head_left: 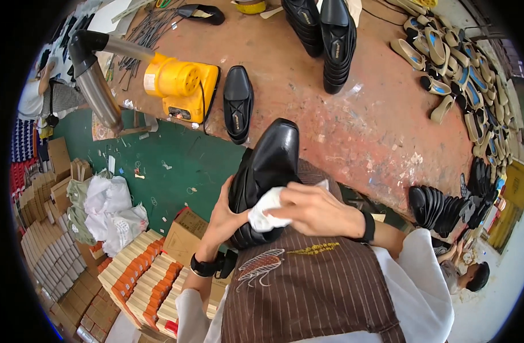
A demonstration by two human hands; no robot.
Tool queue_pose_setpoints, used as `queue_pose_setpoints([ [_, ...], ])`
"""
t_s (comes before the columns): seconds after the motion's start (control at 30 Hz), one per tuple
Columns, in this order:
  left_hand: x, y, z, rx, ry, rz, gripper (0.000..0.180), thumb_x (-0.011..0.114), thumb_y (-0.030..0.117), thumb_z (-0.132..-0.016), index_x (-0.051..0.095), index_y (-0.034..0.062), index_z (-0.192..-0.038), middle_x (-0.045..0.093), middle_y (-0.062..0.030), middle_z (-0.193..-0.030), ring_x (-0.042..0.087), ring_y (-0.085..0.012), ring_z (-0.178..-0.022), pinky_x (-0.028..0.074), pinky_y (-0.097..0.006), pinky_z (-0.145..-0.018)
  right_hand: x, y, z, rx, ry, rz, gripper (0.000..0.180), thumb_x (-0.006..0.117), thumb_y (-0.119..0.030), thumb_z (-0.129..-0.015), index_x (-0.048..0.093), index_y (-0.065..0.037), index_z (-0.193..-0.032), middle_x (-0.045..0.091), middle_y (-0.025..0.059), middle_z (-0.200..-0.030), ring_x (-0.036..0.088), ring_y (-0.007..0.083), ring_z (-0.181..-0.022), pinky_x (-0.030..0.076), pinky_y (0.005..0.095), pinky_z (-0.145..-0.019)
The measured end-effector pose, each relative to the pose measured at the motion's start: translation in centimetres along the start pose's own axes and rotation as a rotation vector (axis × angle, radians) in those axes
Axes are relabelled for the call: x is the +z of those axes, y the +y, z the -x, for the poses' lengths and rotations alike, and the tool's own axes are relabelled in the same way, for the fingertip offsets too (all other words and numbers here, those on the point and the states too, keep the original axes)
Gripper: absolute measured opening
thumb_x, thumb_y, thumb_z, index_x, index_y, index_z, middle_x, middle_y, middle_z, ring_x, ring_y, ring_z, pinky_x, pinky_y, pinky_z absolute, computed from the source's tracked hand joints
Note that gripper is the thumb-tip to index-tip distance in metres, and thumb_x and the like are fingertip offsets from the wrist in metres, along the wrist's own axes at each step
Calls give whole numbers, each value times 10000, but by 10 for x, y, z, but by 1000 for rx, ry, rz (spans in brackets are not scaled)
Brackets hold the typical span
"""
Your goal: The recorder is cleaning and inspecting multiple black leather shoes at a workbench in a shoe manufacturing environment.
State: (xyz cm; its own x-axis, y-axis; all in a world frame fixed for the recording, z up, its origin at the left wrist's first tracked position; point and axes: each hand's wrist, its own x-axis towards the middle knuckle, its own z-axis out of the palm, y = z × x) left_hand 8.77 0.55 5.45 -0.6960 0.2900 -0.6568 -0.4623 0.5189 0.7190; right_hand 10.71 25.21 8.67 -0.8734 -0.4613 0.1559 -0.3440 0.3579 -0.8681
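A shiny black leather shoe (276, 146) lies in front of my brown striped apron, toe pointing away from me. More black layers show along its side, like shoes nested beneath it. My left hand (223, 220) grips the near left side of this stack, thumb on top. In my right hand (316, 207), a crumpled white cloth (268, 210) is pressed against the rear part of the top shoe. The cloth hides that part, and the underside of the stack cannot be seen. Just beyond, a single black shoe (238, 103) sits at the edge of the worktable (382, 131).
A yellow blower (182, 86) with a metal pipe (99, 91) stands at the table's left. Nested black shoes (337, 51) are at the back, beige flats (445, 51) pile at right. Shoeboxes (139, 274) and white sacks (113, 208) occupy the left floor. Another person (468, 274) is at right.
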Motion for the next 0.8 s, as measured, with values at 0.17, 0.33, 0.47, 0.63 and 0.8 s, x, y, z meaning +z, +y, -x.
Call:
queue_pose_setpoints([
  [0.17, -1, 0, 12, 10, 24, -51, 1080, 780, 352, -588, 218, -119, -1381, 395, -301, -1339, 400, -340, -1268, 310, -346, -1049, -43, -3, -14, 166, 285, 487, 390, 586, 16, -611, 660, -88, -979, 526, 70, -770, 548, 256, -737, 466, 339, -608],
  [0.33, -1, 6, 9, -90, 78, -274, 1087, 783, 365, -578, 228, -140, -1365, 369, -304, -1359, 407, -354, -1264, 331, -360, -1041, -20, -7, 9, 93, -289, -28, 270, 612, -47, -633, 668, -85, -895, 546, 70, -806, 573, 238, -810, 488, 354, -689],
  [0.47, 0, 20, 21, 19, 167, -379, 1103, 787, 357, -563, 212, -131, -1368, 408, -308, -1306, 438, -385, -1218, 359, -395, -1015, -70, -12, 5, 212, 280, 58, 336, 629, -25, -644, 661, -73, -975, 547, 97, -776, 579, 277, -747, 483, 360, -637],
  [0.63, 5, 36, 23, 100, 165, -515, 1101, 793, 324, -538, 219, -95, -1379, 455, -288, -1250, 470, -385, -1166, 376, -404, -987, -61, -8, 3, 313, 221, 565, 371, 615, 15, -598, 653, -62, -959, 528, 94, -787, 561, 278, -746, 476, 364, -637],
  [0.8, -4, 27, 19, 144, 101, -568, 1116, 803, 290, -501, 227, -63, -1389, 496, -259, -1172, 496, -392, -1097, 391, -419, -958, -65, -14, 15, 304, 13, 570, 368, 611, -6, -589, 649, -78, -948, 518, 79, -791, 564, 260, -771, 479, 365, -638],
])
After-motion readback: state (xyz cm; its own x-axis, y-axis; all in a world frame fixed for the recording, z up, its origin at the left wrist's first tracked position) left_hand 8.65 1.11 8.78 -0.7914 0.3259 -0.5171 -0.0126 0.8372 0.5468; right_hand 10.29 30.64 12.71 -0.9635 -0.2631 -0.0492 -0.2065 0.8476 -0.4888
